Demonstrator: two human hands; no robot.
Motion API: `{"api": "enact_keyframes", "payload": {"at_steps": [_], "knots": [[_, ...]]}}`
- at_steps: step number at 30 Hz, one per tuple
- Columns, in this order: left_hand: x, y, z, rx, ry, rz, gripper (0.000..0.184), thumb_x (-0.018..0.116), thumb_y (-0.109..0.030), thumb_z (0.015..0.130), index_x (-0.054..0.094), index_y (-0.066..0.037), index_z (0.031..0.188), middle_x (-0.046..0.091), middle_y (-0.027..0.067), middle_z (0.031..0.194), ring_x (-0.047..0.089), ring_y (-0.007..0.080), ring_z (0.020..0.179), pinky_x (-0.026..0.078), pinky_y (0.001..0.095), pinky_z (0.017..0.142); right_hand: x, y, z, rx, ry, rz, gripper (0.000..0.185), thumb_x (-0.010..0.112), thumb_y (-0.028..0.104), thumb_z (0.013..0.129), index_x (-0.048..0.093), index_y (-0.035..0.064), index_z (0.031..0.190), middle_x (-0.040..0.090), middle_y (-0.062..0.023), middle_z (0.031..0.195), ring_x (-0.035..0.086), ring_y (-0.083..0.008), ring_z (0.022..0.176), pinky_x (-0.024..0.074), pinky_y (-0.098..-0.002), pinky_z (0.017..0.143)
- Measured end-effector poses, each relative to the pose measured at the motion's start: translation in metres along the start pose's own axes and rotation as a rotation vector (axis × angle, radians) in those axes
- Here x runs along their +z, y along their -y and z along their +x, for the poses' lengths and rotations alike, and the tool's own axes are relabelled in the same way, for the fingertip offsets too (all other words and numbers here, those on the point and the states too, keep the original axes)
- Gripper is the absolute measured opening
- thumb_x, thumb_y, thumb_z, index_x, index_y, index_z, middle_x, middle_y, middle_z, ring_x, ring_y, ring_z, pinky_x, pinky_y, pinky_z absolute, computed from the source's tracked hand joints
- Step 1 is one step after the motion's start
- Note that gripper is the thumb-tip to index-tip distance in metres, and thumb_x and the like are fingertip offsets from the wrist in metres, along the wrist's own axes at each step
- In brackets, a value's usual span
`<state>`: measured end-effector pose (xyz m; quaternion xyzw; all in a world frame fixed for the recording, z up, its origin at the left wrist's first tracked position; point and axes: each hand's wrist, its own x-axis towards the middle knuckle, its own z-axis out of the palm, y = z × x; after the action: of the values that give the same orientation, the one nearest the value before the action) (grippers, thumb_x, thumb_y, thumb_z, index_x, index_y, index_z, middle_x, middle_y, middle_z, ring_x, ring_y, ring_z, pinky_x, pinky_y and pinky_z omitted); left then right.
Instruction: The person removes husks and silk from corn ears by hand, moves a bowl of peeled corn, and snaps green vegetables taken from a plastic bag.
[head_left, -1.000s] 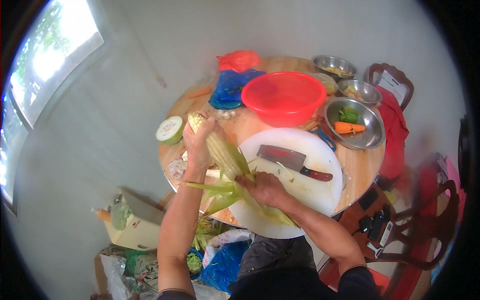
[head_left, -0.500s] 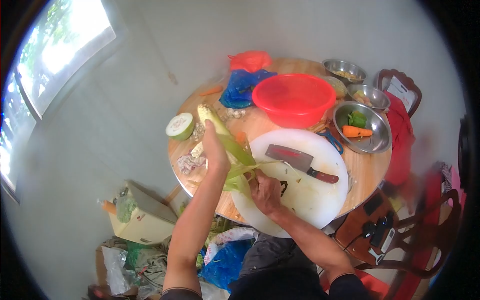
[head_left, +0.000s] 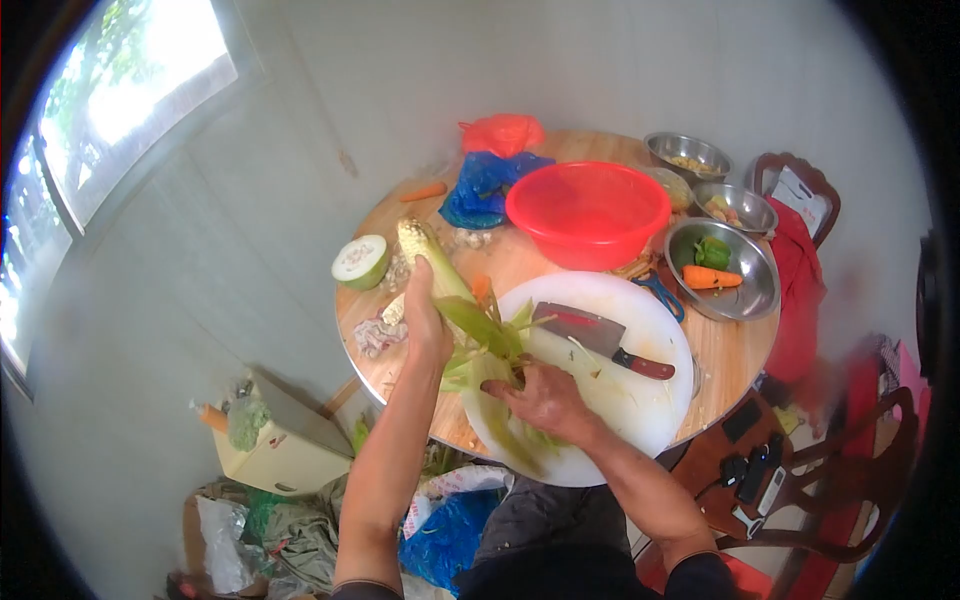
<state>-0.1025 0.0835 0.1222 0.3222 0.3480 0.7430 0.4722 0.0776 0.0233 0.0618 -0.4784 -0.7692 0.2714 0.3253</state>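
Corn (head_left: 418,240) clamped in left hand (head_left: 430,318), husk (head_left: 478,325) in right hand (head_left: 550,400), bag's red print (head_left: 416,516) illegible.

The view is aimed forward and down from the head, above the near side of the table (head_left: 735,340), whose full width is framed.

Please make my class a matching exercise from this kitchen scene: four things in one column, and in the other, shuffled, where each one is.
Things
1. Cleaver
2. Green pepper
3. Cut gourd
4. Ear of corn

Places
A. Held in the left hand
B. In a steel bowl with a carrot
C. Lying on the round white cutting board
D. On the wooden table, pale cut face showing

Right pairs: 1-C, 2-B, 3-D, 4-A
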Motion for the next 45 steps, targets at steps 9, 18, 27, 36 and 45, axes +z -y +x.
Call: {"api": "enact_keyframes", "payload": {"at_steps": [9,18,27,36,45], "knots": [[-0.024,0.027,-0.008,0.149,0.220,0.161,0.044,0.052,-0.040,0.104,0.052,-0.005,0.131,0.059,0.0066,0.115,0.057,0.0193,0.106,0.047,0.0357,0.093,-0.036,0.046,0.091,-0.273,-0.236,0.334,0.079,0.075,0.049,0.084,0.051,-0.0078,0.135,0.064,-0.0244,0.121,0.062,-0.0335,0.116,0.0490,-0.0420,0.096],[-0.001,0.013,-0.033,0.129,0.311,0.202,0.049,0.051,-0.038,0.105,0.051,-0.001,0.137,0.059,0.0079,0.126,0.056,0.0165,0.111,0.046,0.0312,0.094,-0.042,0.058,0.099,-0.243,-0.208,0.828,0.043,0.072,0.022,0.091,0.066,-0.0059,0.123,0.071,-0.0092,0.107,0.063,-0.0099,0.096,0.0503,-0.0250,0.083],[-0.011,0.020,-0.024,0.105,0.276,0.123,0.044,0.052,-0.034,0.104,0.054,-0.001,0.133,0.062,0.0079,0.119,0.060,0.0166,0.103,0.049,0.0316,0.088,-0.026,0.045,0.092,-0.151,-0.475,0.837,0.031,0.068,0.020,0.094,0.069,-0.0058,0.112,0.071,-0.0082,0.086,0.065,-0.0109,0.076,0.0511,-0.0264,0.067],[0.000,0.014,-0.035,0.148,0.272,0.193,0.037,0.054,-0.033,0.102,0.055,-0.004,0.123,0.061,0.0076,0.115,0.059,0.0186,0.103,0.050,0.0355,0.090,-0.034,0.058,0.102,-0.312,-0.436,0.765,0.036,0.070,0.023,0.092,0.067,-0.0048,0.115,0.069,-0.0123,0.097,0.065,-0.0164,0.089,0.0507,-0.0308,0.080],[-0.003,0.016,-0.037,0.071,0.312,0.136,0.047,0.053,-0.036,0.104,0.054,0.000,0.134,0.063,0.0078,0.121,0.061,0.0167,0.105,0.050,0.0305,0.089,-0.035,0.058,0.096,-0.327,-0.622,0.501,0.022,0.062,0.018,0.099,0.067,-0.0039,0.101,0.067,-0.0078,0.098,0.060,-0.0117,0.085,0.0497,-0.0293,0.076]]}}
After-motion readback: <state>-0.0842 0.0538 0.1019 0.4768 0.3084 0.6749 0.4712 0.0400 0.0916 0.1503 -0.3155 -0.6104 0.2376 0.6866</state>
